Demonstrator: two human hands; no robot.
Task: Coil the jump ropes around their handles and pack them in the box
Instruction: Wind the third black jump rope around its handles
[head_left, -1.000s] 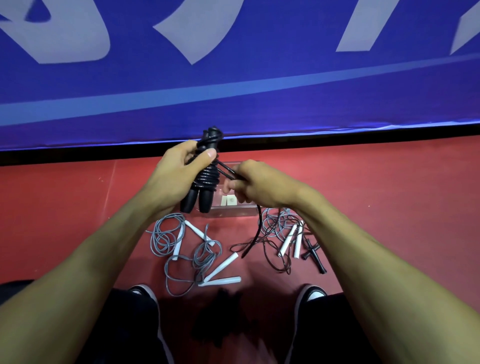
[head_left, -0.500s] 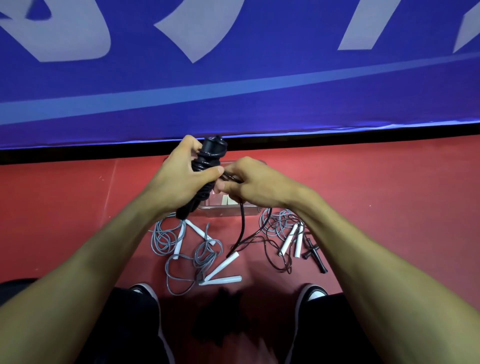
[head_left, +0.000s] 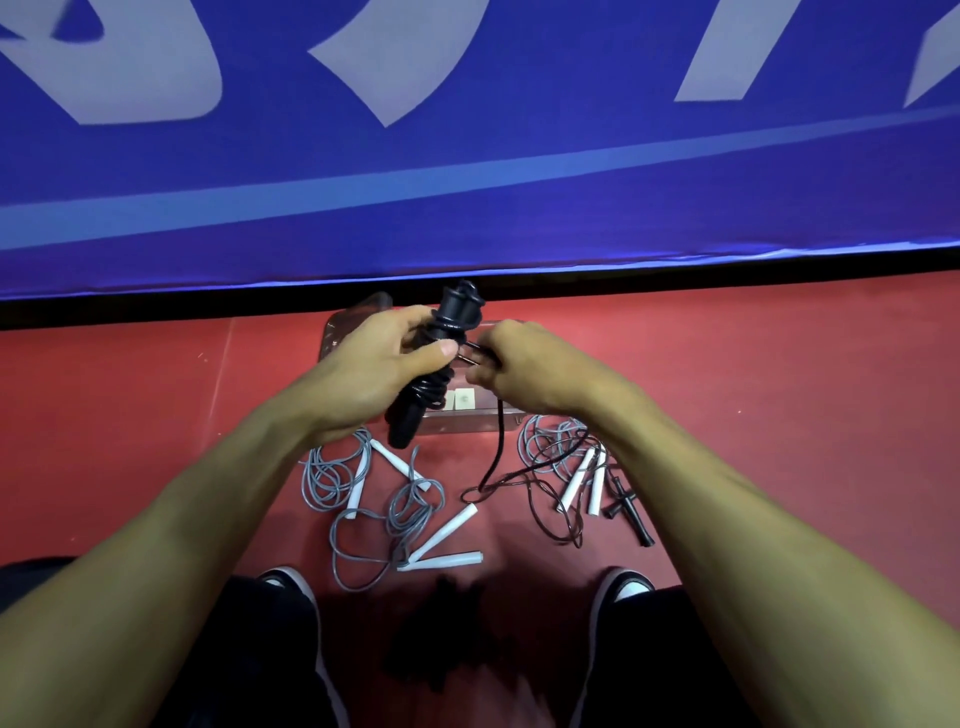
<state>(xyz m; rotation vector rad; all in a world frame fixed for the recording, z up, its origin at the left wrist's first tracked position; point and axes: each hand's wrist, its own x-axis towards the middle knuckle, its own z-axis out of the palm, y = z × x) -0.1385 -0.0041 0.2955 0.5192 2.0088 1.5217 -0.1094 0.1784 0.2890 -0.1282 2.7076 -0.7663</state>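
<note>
While the left hand (head_left: 363, 379) grips it, the black jump rope (head_left: 441, 358) — glossy — sits half-coiled.

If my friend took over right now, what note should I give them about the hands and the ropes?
Left hand grips the black handles, rope partly coiled round them.
Right hand pinches the loose black rope, which trails to the red floor.
Clear box sits behind the hands; contents unclear.
Left to do: finish this coil, pack it, then the grey ropes with white handles and the tangle on the right.
</note>
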